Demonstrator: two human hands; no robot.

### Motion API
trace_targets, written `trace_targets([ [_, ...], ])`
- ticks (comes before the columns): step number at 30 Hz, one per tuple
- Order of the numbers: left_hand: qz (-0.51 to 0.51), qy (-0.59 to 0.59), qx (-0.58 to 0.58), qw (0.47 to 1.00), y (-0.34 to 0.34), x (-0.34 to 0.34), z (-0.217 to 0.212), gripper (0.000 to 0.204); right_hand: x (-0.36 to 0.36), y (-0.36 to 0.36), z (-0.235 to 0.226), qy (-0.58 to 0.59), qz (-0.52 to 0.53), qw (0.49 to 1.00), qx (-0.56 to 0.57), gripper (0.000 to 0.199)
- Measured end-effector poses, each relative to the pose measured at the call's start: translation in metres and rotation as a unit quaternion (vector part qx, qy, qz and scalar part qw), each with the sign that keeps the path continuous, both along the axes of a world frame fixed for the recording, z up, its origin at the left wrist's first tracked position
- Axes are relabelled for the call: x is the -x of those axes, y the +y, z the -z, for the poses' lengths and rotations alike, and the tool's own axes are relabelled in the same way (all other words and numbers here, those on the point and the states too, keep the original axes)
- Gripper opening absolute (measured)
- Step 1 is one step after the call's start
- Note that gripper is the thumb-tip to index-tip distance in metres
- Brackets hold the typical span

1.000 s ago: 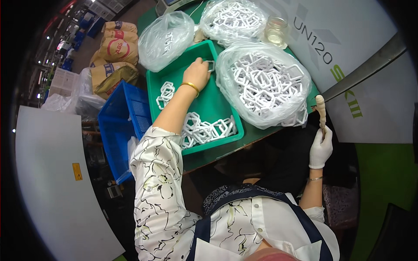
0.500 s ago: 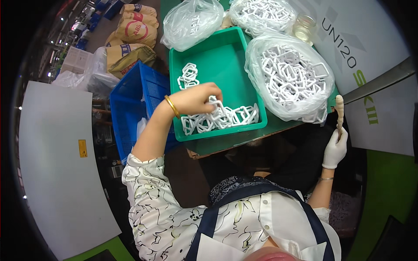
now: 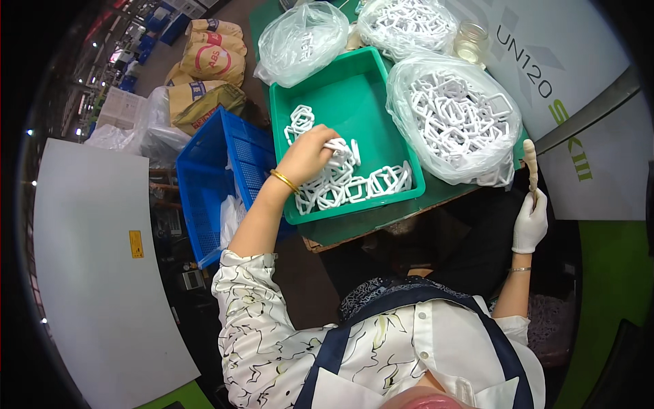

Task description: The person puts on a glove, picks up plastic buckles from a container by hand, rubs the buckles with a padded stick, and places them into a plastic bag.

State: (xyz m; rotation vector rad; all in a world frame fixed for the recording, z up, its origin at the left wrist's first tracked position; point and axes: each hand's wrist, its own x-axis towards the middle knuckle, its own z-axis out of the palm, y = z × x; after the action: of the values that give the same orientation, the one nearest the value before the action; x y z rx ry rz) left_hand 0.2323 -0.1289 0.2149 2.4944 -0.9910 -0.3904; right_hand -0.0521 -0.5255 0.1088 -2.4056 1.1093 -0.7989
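My bare left hand (image 3: 308, 157), a gold bangle at its wrist, is over the left part of a green plastic tray (image 3: 320, 215). Its fingers are closed around some white plastic angular rings (image 3: 338, 154), above a heap of more such rings (image 3: 327, 191) along the tray's near side. A few rings (image 3: 300, 121) lie apart near the tray's left wall. Off to the right, away from the table, my white-gloved right hand (image 3: 530, 223) grips a stick-like tool (image 3: 531, 161) with a pale, ridged upper end pointing up. The tool's lower part is hidden in the glove.
Beside the tray, a clear bag of white rings (image 3: 458, 121) sits on the green table (image 3: 381, 221). Behind are another filled bag (image 3: 409, 26), a mostly collapsed bag (image 3: 300, 44) and a glass jar (image 3: 470, 42). A blue crate (image 3: 204, 184) stands at left, a grey machine panel (image 3: 552, 61) at right.
My left hand has shifted slightly left and back, lifting white rings from the heap. My right hand still holds the tool; the whole view has shifted a little.
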Motion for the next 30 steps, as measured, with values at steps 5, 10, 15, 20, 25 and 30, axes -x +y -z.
trace_targets([
  [5, 0.041, -0.040, -0.050, 0.997, 0.001, 0.005, 0.016, 0.029, 0.000, 0.000, 0.003, -0.016, -0.003, 1.000, 0.017, 0.022],
  [10, 0.072, -0.126, -0.139, 0.980, -0.011, 0.006, 0.018, 0.033, -0.001, 0.003, -0.003, -0.009, -0.002, 1.000, 0.005, 0.022],
  [15, -0.016, -0.084, -0.040, 0.996, -0.015, 0.003, 0.002, 0.025, 0.002, 0.001, -0.003, -0.013, -0.002, 1.000, 0.004, 0.022],
  [20, -0.086, -0.016, 0.173, 0.981, -0.019, 0.019, -0.005, 0.032, 0.000, 0.004, -0.007, -0.019, -0.004, 1.000, -0.016, 0.023],
  [25, -0.119, -0.036, 0.289, 0.949, -0.041, 0.057, 0.000, 0.033, -0.013, 0.050, -0.047, -0.150, -0.159, 0.971, -0.092, 0.024],
  [30, -0.164, 0.019, 0.427, 0.889, -0.090, 0.111, 0.001, 0.028, -0.055, 0.141, -0.105, -0.190, -0.359, 0.889, -0.210, 0.016],
])
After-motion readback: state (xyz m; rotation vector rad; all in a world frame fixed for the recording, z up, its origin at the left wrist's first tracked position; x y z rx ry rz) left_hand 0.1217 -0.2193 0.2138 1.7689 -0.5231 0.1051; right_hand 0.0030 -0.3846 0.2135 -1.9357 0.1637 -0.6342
